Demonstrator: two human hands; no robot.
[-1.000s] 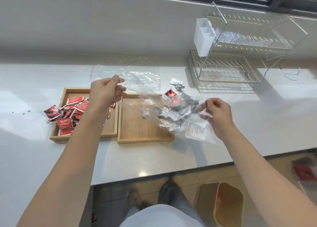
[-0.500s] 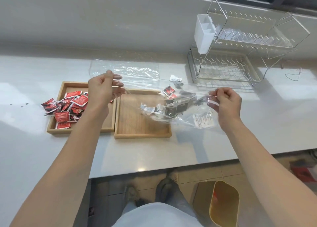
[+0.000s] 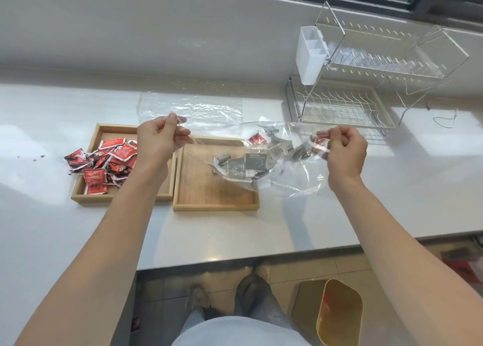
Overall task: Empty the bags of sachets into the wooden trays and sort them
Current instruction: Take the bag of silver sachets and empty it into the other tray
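Observation:
Both my hands stretch a clear plastic bag [image 3: 292, 178] above the counter. My left hand [image 3: 159, 143] pinches one edge of it, my right hand [image 3: 342, 149] pinches the other. Grey and silver sachets [image 3: 251, 162], plus one red sachet [image 3: 257, 139], sag in the bag's middle over the far right corner of the right wooden tray [image 3: 209, 196]. The left wooden tray [image 3: 122, 195] holds a heap of red sachets [image 3: 104, 162], some spilling over its left rim.
An empty clear bag [image 3: 193, 107] lies flat behind the trays. A wire dish rack [image 3: 366, 89] with a white cutlery holder [image 3: 312, 55] stands at the back right. A beige bin [image 3: 337, 311] sits on the floor below the counter edge.
My hands have pulled further apart and lifted slightly, stretching the bag flatter. The sachets have gathered lower in the bag, towards the right tray.

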